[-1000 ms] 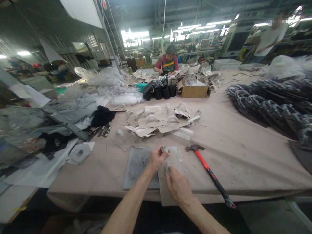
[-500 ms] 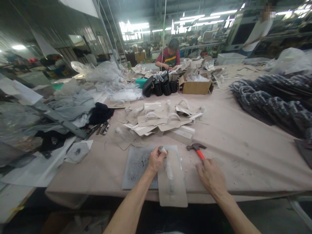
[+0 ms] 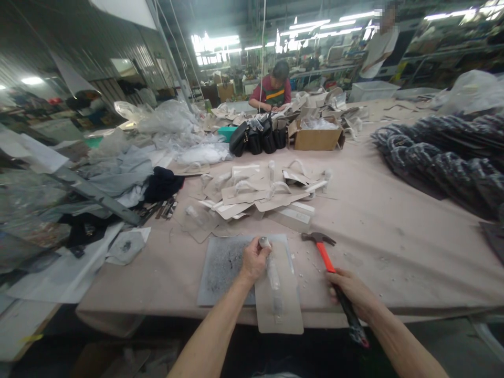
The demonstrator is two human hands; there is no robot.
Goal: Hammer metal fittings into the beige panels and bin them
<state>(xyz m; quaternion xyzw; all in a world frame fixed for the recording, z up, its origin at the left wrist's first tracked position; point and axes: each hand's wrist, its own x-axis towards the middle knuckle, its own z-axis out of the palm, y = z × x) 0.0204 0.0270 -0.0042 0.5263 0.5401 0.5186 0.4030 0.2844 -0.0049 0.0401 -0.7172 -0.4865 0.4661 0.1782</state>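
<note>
Cluttered bench: left hand fisted round a punch on the card, right hand closed on the hammer.

My left hand is curled into a fist, thumb side up, knuckles turned away from me, wrist nearly straight. My bare left forearm rises from the bottom edge, slanting right. My right hand sits lower and further right, palm down, fingers wrapped closed. My right forearm comes in from the lower right corner. The hands are well apart.
</note>
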